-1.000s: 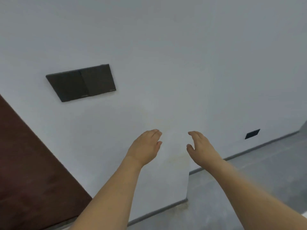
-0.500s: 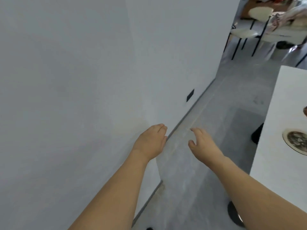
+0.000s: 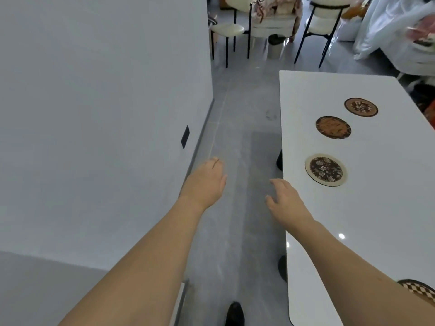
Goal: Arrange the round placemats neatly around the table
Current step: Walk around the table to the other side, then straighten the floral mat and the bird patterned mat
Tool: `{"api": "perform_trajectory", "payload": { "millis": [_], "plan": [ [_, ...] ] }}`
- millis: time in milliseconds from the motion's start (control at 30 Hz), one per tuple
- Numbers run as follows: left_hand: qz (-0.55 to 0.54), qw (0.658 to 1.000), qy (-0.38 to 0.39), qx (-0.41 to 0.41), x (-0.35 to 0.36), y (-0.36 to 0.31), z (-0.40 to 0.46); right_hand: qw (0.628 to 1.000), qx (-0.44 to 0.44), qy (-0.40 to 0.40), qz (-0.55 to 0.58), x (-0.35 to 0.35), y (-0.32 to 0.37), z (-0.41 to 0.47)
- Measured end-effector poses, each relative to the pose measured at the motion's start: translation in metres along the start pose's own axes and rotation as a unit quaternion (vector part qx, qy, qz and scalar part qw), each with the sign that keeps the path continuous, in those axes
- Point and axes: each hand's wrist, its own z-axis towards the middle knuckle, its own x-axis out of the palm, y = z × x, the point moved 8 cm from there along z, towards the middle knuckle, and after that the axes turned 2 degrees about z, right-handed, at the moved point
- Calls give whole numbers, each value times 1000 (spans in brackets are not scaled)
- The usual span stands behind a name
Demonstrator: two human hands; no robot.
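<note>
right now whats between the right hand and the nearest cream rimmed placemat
In the head view, only bare white table separates the open right hand, which hovers at the table's left edge, from the cream-rimmed placemat. Nothing stands between them.

The white table [image 3: 376, 208] carries 3 round placemats [image 3: 326, 170] and 1 checkered mat [image 3: 421, 289].

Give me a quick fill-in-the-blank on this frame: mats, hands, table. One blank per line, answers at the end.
1. The white table lies to the person's ____ side.
2. Fully in view on it, ____ round placemats lie in a loose row; the nearest has a cream rim.
3. Both the left hand and the right hand hold ____.
4. The left hand hangs over the grey ____, not the table.

Answers: right; three; nothing; floor
</note>
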Motion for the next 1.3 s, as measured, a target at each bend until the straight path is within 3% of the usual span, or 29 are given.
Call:
{"api": "perform_trajectory", "payload": {
  "millis": [233, 600, 967, 1133, 1300],
  "plan": [
    [7, 999, 42, -10, 19, 23, 77, 1000, 11, 6, 15, 1, -6, 70],
    [4, 994, 105, 41, 65, 43, 225, 996, 85, -28, 24, -19, -39, 179],
    [-1, 979, 156, 128, 120, -43, 360, 966, 217, -79, 114, -70, -142, 235],
    [-13, 955, 205, 213, 160, -111, 400, 920, 326, -126, 178, -79, -203, 219],
    [-2, 910, 244, 336, 202, -195, 421, 862, 417, -200, 209, -88, -243, 189]
  ]
}}
